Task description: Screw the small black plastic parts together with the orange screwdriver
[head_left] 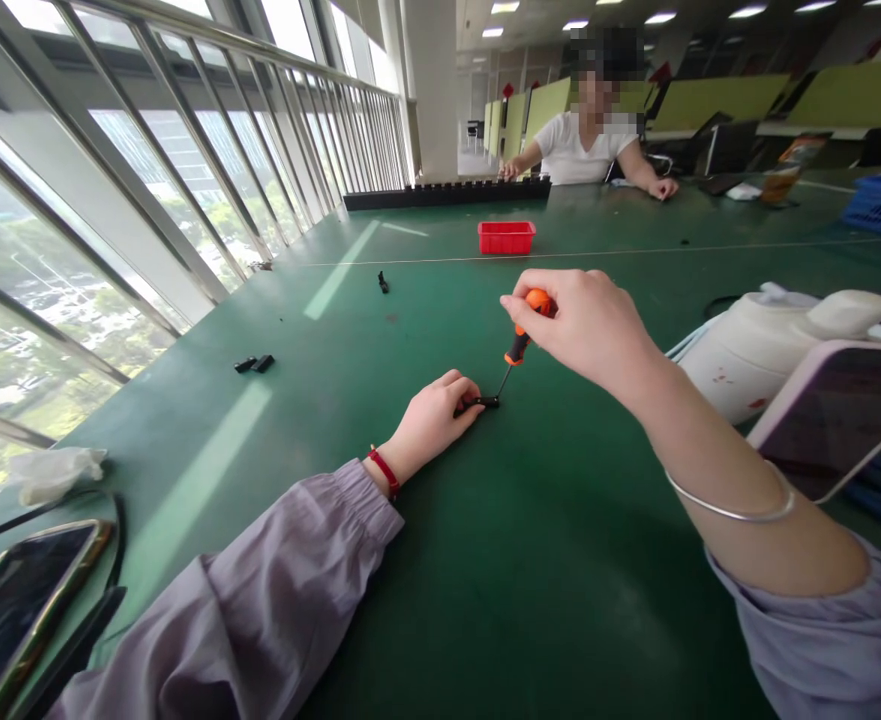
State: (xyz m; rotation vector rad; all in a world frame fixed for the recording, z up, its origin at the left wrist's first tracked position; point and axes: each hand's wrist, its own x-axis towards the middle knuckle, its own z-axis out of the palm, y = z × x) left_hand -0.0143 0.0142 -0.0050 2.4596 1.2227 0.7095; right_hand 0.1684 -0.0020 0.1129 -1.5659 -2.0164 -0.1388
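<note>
My left hand is closed on a small black bar-shaped part, pressing it against the green table. Its fingers cover the part's left end. Above it, my right hand grips an orange and black screwdriver from the top of its handle. The thin shaft slants down and its tip meets the right end of the black part; whether a screw sits there is too small to tell. Two small black pieces lie to the left, and another small black piece lies farther back.
A red bin stands beyond my hands, before a long black rack. Across the table sits a person in a white top. At right are a white bottle and a propped tablet-like device; a phone lies at lower left.
</note>
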